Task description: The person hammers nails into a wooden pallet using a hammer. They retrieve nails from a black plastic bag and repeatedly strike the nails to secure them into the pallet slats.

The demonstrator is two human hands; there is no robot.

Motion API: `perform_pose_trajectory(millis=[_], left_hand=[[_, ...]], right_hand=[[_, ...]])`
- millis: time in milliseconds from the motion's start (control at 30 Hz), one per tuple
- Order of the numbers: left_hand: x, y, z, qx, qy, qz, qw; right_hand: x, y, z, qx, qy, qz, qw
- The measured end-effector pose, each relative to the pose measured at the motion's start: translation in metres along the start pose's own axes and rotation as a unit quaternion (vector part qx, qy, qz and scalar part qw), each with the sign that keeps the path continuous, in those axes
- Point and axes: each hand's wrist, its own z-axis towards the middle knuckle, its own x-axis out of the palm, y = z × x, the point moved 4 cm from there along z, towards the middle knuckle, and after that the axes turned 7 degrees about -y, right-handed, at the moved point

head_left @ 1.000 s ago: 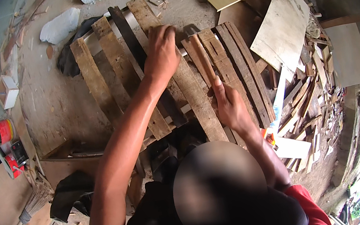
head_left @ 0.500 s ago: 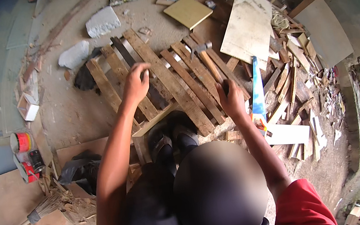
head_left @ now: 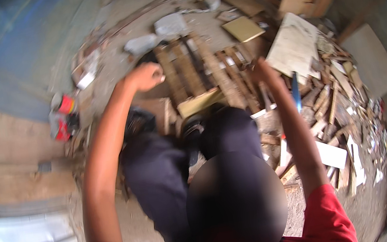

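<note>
My left hand (head_left: 147,76) is raised to the left of the slatted wooden pallet (head_left: 189,73), its fingers curled in toward the thumb. Whatever it may hold is too small to make out. Over the pallet's right side is my right hand (head_left: 261,70), blurred and with its fingers closed. The hammer it grips shows only as a smear around the fist. The pallet's brown slats lie on the ground in front of my dark shoes, with a pale board (head_left: 199,103) along its near edge. My knees are bent close to it.
On the right, a blue saw blade (head_left: 296,92) stands by a heap of wood scraps (head_left: 325,105) and a large whitish panel (head_left: 293,47). Concrete chunks (head_left: 170,24) and a yellowish board (head_left: 243,29) lie beyond the pallet. Red cans (head_left: 63,103) stand at the left.
My view has swung, so the pallet sits farther right and higher. Both hands have lifted off the slats; the hammer has come up with my right hand, and my left fingers have curled in.
</note>
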Motion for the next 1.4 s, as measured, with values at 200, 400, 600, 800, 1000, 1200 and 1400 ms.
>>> perform_pose_trajectory(millis=[200,400,600,800,1000,1200,1400], left_hand=[[-0.049,0.002,-0.088,-0.212,-0.139,0.115,0.960],[-0.009,0.034,-0.189,-0.217,-0.223,0.052,0.949],[0.073,0.082,-0.262,-0.224,-0.131,0.077,0.963],[0.151,0.086,-0.246,-0.263,-0.241,0.058,0.932],[0.163,0.073,-0.215,-0.178,-0.323,-0.055,0.928],[0.182,0.075,-0.235,-0.208,-0.385,-0.078,0.896],[0.159,0.067,-0.246,-0.176,-0.396,-0.066,0.899]], right_hand=[[-0.127,0.249,0.036,-0.247,-0.072,0.237,0.937],[-0.085,0.384,-0.007,-0.472,0.020,0.177,0.863],[0.059,0.385,-0.106,-0.554,0.289,-0.047,0.779],[0.080,0.384,-0.119,-0.541,0.304,0.002,0.784],[0.128,0.359,-0.112,-0.440,0.283,0.085,0.848],[0.182,0.301,-0.124,-0.256,0.121,0.289,0.914],[0.185,0.312,-0.109,-0.223,0.136,0.318,0.912]])
